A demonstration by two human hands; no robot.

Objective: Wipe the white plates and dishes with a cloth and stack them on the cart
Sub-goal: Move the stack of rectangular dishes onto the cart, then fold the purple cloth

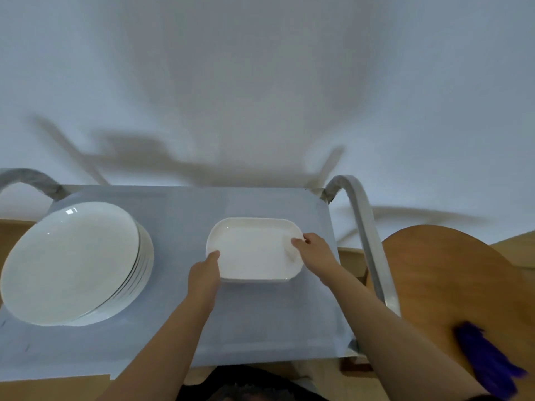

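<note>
Placement is the step now: left hand [204,274] and right hand [314,253] each grip one end of the rectangular dish [253,250], low over the cart [179,215]. Better to lower it flat and release both ends together, apart from the plate stack [75,261].

white oblong dish [254,250] flat on cart [179,215], stacked plates [72,261] left

A plain white wall [260,68] is seen behind, crossed by soft grey shadows. Light wooden flooring [515,250] is visible at the edges. A round wooden table [451,279] is placed at the right, with a purple cloth [486,360] lying on it.
</note>
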